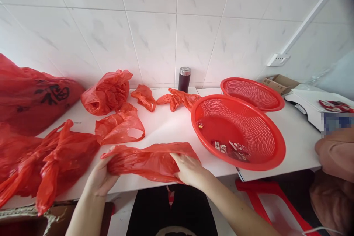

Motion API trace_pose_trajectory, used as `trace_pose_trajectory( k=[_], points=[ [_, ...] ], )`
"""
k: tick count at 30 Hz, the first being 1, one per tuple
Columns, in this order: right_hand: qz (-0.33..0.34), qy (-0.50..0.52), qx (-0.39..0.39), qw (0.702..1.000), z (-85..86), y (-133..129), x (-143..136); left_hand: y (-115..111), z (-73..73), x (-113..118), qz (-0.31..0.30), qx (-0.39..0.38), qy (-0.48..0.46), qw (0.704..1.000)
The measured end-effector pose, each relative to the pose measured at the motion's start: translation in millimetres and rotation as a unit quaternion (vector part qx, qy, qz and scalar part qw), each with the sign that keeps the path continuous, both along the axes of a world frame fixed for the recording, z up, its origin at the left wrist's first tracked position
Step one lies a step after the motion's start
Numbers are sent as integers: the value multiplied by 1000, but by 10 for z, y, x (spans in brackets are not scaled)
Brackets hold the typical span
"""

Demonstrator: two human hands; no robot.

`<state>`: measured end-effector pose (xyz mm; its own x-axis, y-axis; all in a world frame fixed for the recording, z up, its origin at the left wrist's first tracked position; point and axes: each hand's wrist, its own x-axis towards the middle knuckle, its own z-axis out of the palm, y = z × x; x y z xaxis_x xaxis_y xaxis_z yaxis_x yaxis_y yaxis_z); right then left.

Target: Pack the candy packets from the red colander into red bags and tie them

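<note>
A thin red plastic bag (149, 160) stretches between my two hands over the table's front edge. My left hand (103, 175) grips its left end, the fingers partly behind the plastic. At the right end, my right hand (189, 167) holds the bag, with its fingertips hidden in the red film. Just right of that hand stands a large red basket (260, 129) with a few small wrapped packets (239, 149) in it. A crumpled red bag (121, 125) lies behind my left hand.
Full red bags (66, 155) are at the left, and a bundle of red bags (107, 92) lies near the wall. A dark tumbler (184, 79) stands at the back. Behind the large basket are a second basket (254, 94) and a white scale (312, 107). A person's sleeve (339, 151) shows at right.
</note>
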<state>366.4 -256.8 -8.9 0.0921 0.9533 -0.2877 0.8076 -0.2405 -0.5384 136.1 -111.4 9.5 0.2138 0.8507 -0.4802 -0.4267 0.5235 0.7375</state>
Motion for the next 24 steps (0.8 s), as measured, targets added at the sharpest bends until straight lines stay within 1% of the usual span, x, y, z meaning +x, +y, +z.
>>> trace_pose_trajectory(
  k=[1,2,3,4,5,6,7,9,10,11,12,13,14,15,16,17,18,19,20,21,22,24],
  points=[
    [-1,0,3,1000,-18,17,12,-12,-16,-13,-17,65,25,997],
    [0,-2,9,1000,-25,31,14,-35,-27,-10,-49,136,66,987],
    [1,-3,14,1000,-13,31,3,-66,-29,5,-86,202,119,968],
    [5,-4,19,1000,28,11,-17,-98,-23,24,-117,252,175,945],
    [15,-3,31,999,102,-35,-45,-129,-9,41,-138,285,227,921],
    [32,2,56,998,211,-104,-74,-153,10,53,-155,303,266,902],
    [57,14,88,994,352,-192,-95,-170,33,56,-170,311,289,889],
    [111,48,166,979,688,-381,-68,-183,79,38,-188,307,310,880],
    [133,69,184,971,854,-459,5,-184,100,21,-202,301,319,876],
    [121,71,205,969,996,-516,129,-187,118,5,-217,295,327,871],
    [83,50,233,968,1099,-550,305,-196,133,-8,-229,293,335,866],
    [21,12,255,967,1155,-565,525,-211,145,-17,-238,295,343,860],
    [-37,-29,231,972,1160,-565,774,-235,154,-22,-242,299,350,854],
    [-84,-69,173,979,1120,-557,1033,-265,159,-24,-243,306,355,849],
    [-124,-104,92,983,1043,-549,1279,-297,162,-25,-240,314,358,846],
    [-151,-125,-5,981,942,-545,1492,-325,161,-28,-236,320,357,845],
    [-162,-133,-85,974,831,-547,1655,-347,159,-35,-233,323,350,848],
    [-160,-125,-147,968,719,-556,1762,-359,157,-45,-234,320,340,853],
    [-159,-114,-180,964,617,-571,1813,-360,155,-57,-244,310,329,858],
    [-156,-101,-190,964,528,-589,1814,-352,154,-69,-261,295,322,861],
    [-153,-90,-181,967,456,-606,1779,-340,154,-77,-279,275,317,864],
    [-142,-86,-126,978,363,-624,1659,-320,148,-66,-303,220,304,876]
  ],
)
